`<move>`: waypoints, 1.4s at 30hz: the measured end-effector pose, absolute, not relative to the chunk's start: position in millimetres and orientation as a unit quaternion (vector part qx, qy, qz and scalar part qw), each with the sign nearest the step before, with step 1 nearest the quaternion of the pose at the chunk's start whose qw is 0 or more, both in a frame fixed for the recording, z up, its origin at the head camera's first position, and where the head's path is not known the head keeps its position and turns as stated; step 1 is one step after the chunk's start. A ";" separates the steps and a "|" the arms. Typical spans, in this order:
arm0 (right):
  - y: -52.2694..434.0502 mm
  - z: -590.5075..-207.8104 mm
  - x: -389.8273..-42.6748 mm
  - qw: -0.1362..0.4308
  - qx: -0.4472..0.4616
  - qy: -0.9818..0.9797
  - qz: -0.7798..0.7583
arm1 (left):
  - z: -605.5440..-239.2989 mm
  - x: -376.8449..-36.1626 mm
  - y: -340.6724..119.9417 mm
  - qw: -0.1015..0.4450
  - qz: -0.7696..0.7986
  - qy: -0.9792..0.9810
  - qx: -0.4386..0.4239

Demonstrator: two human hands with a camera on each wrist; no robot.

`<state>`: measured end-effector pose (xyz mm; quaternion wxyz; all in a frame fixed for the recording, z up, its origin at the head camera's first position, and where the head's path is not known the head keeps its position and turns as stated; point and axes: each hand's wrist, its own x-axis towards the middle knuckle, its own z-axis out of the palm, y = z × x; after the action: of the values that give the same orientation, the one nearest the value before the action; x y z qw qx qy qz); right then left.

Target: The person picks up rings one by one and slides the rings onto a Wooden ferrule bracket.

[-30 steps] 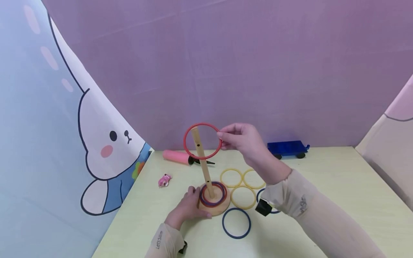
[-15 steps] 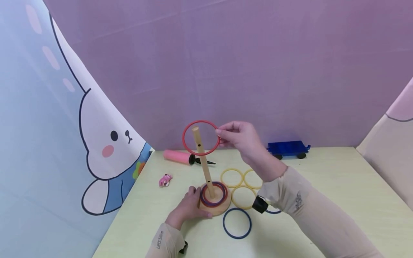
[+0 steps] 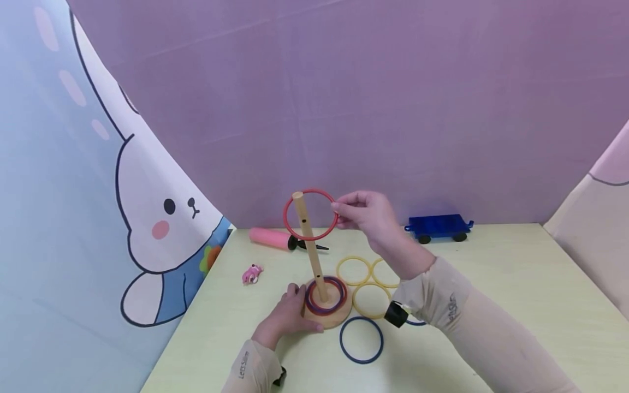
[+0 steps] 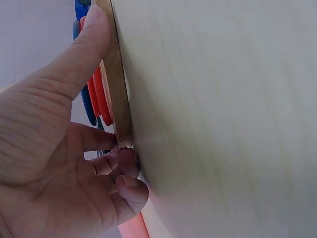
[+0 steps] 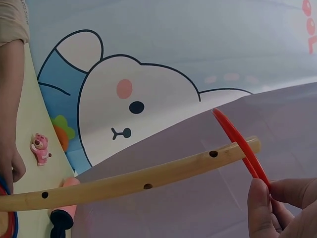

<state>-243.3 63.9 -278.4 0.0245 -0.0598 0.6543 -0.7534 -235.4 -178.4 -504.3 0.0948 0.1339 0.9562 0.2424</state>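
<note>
Pale-green desk (image 3: 491,284) w/ purple backdrop: I'm seeing the right hand (image 3: 368,215) pinching a red ring (image 3: 310,214) w/ fingers clamped, ring sitting round the wooden peg (image 3: 308,245) top. Left hand (image 3: 287,316) is gripping the wooden base (image 3: 328,319), thumb on its top face.

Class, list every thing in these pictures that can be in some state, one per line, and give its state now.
Red ring: pinched by right hand, around the peg top.
Peg: upright on base, slightly tilted.
Base: on table, gripped by left hand, red and blue rings on it.
Yellow rings: flat on table.
Blue ring: flat on table.
Blue cart: standing on its wheels.
</note>
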 end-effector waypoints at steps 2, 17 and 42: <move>64.5 -281.2 -243.4 0.028 -0.055 0.656 -0.752 | -503.6 -235.3 -178.3 0.095 0.242 0.956 0.134; 68.4 -309.9 -248.0 0.042 -0.047 0.651 -0.757 | -500.1 -234.5 -177.6 0.092 0.243 0.956 0.134; 72.7 -363.2 -246.4 0.049 -0.020 0.651 -0.757 | -503.2 -234.4 -177.8 0.093 0.237 0.958 0.133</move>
<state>-246.4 72.7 -363.2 0.0490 -0.0195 0.6509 -0.7573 -234.4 -177.8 -503.2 0.0932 0.1332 0.9577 0.2374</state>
